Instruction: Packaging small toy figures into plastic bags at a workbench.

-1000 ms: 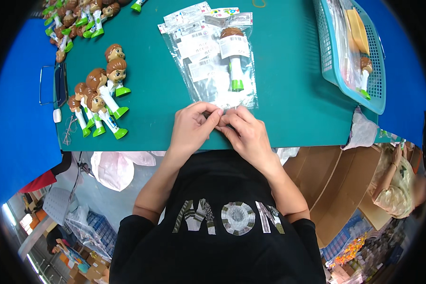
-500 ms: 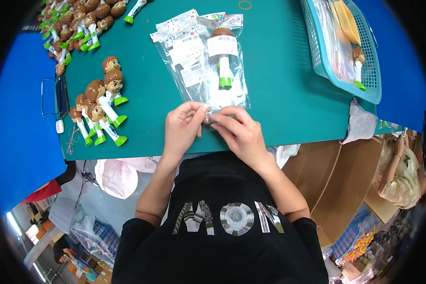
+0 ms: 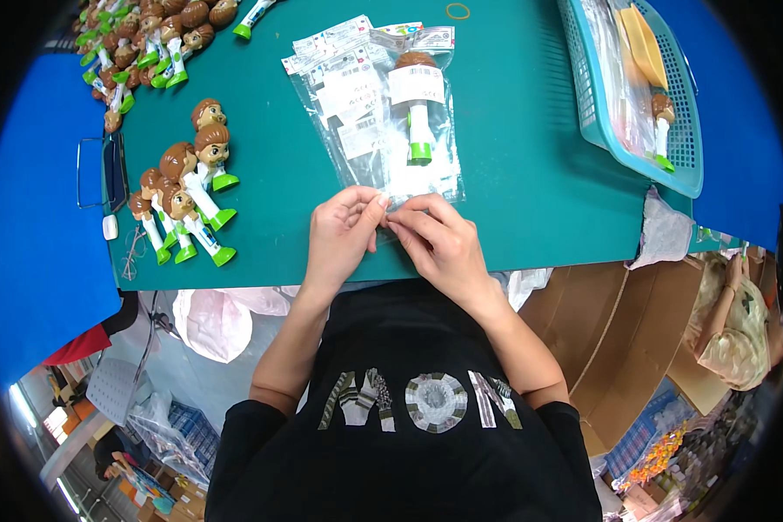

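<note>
A clear plastic bag (image 3: 439, 178) lies in front of me with a toy figure (image 3: 419, 130) inside, brown hair at the far end and a green base toward me. At the bag's near end, my left hand (image 3: 348, 228) and my right hand (image 3: 439, 239) meet, each with thumb and fingers pinched on its plastic edge. The fingertips hide the exact fold they hold. Under and left of this bag, several flat clear bags (image 3: 344, 100) with printed white labels overlap.
Several loose toy figures (image 3: 183, 187) lie on the green table (image 3: 261, 174) at left, below a big heap of them (image 3: 148, 39). At right stands a blue basket (image 3: 592, 96) holding plastic bags and a figure. A grey cloth (image 3: 661, 228) hangs over the table's right edge.
The hands stay pinched together at the bag's near end, with only slight finger shifts. The whole scene sits slightly differently in the picture; nothing else has visibly moved.
</note>
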`<control>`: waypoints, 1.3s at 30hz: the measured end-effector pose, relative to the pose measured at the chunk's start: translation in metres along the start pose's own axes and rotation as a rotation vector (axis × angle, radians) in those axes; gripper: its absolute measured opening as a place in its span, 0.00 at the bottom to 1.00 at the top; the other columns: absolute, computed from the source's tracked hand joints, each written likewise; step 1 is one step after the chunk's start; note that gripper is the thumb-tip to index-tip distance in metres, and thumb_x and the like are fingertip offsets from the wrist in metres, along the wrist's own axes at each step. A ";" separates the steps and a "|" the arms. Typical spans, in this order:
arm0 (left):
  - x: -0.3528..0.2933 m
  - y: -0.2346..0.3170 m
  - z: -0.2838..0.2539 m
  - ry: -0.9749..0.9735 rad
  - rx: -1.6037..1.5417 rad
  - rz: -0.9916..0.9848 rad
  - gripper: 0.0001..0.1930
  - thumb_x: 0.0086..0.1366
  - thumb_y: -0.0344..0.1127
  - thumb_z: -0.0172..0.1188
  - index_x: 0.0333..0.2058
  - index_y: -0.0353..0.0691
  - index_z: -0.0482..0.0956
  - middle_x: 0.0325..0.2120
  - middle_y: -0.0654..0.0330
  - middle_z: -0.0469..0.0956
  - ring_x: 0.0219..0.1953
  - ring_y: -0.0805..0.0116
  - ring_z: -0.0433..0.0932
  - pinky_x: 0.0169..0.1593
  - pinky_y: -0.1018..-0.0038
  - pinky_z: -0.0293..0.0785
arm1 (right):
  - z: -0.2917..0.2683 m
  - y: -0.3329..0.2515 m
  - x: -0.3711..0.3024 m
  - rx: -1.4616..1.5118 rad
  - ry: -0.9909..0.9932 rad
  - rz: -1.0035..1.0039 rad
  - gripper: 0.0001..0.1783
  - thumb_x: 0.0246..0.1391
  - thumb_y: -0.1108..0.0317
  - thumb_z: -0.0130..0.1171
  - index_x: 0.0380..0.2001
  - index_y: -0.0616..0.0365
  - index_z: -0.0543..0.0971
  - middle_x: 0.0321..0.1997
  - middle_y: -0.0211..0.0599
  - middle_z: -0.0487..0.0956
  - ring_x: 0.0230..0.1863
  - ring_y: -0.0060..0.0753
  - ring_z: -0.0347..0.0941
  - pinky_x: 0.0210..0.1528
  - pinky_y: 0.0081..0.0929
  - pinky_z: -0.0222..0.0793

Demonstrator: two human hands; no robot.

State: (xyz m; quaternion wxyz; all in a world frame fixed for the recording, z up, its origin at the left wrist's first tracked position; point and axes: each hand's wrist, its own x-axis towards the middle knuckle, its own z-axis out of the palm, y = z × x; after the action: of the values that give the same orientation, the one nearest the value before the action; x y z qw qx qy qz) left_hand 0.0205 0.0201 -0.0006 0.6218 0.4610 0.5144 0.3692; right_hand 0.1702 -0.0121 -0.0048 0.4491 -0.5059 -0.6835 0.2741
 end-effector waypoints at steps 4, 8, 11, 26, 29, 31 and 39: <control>0.002 -0.004 0.000 -0.018 -0.015 0.001 0.08 0.64 0.31 0.55 0.34 0.30 0.75 0.23 0.63 0.75 0.14 0.85 0.65 0.17 0.89 0.59 | 0.001 0.001 0.002 -0.013 0.026 0.026 0.06 0.46 0.78 0.61 0.31 0.62 0.78 0.33 0.35 0.76 0.26 0.31 0.75 0.26 0.24 0.72; 0.001 -0.003 -0.001 -0.013 0.018 0.014 0.08 0.65 0.31 0.54 0.34 0.30 0.75 0.23 0.62 0.75 0.14 0.85 0.65 0.17 0.89 0.59 | 0.000 0.002 0.002 0.026 0.013 0.020 0.06 0.46 0.79 0.60 0.31 0.62 0.78 0.33 0.35 0.75 0.27 0.31 0.75 0.26 0.24 0.72; 0.001 -0.001 -0.001 -0.018 0.006 0.006 0.08 0.65 0.31 0.54 0.34 0.30 0.75 0.22 0.62 0.75 0.15 0.84 0.65 0.17 0.88 0.60 | -0.002 0.000 0.000 0.039 0.043 0.004 0.07 0.46 0.79 0.60 0.32 0.62 0.78 0.33 0.35 0.75 0.24 0.29 0.74 0.24 0.22 0.70; 0.001 -0.002 -0.001 -0.035 0.017 0.003 0.08 0.65 0.31 0.54 0.34 0.31 0.74 0.21 0.63 0.74 0.15 0.84 0.65 0.17 0.87 0.59 | 0.005 0.005 0.000 -0.101 0.083 -0.090 0.09 0.41 0.78 0.64 0.30 0.61 0.78 0.32 0.33 0.76 0.21 0.26 0.73 0.21 0.23 0.70; 0.000 -0.006 0.001 -0.011 0.067 0.017 0.08 0.65 0.33 0.53 0.35 0.32 0.73 0.22 0.63 0.73 0.14 0.84 0.65 0.15 0.88 0.57 | 0.005 0.005 0.000 -0.096 0.076 -0.072 0.08 0.40 0.79 0.63 0.28 0.61 0.77 0.32 0.32 0.75 0.20 0.24 0.72 0.20 0.21 0.69; 0.000 -0.006 0.001 0.012 0.108 0.032 0.08 0.66 0.33 0.53 0.35 0.33 0.73 0.22 0.63 0.73 0.13 0.84 0.65 0.14 0.88 0.56 | 0.000 0.003 0.001 0.037 0.007 0.031 0.08 0.39 0.80 0.63 0.27 0.61 0.76 0.32 0.32 0.75 0.20 0.21 0.71 0.19 0.18 0.67; 0.000 -0.004 0.000 0.022 0.136 0.042 0.09 0.67 0.35 0.51 0.34 0.34 0.72 0.22 0.63 0.71 0.11 0.84 0.64 0.11 0.87 0.54 | -0.009 0.007 -0.005 0.031 0.070 -0.056 0.13 0.42 0.81 0.62 0.35 0.61 0.79 0.34 0.34 0.75 0.21 0.21 0.72 0.21 0.18 0.68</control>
State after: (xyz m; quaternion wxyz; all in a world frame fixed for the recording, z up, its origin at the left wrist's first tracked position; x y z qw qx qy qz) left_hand 0.0200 0.0193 -0.0041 0.5755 0.5089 0.5352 0.3514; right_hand 0.1818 -0.0151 -0.0080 0.4879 -0.4887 -0.6772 0.2541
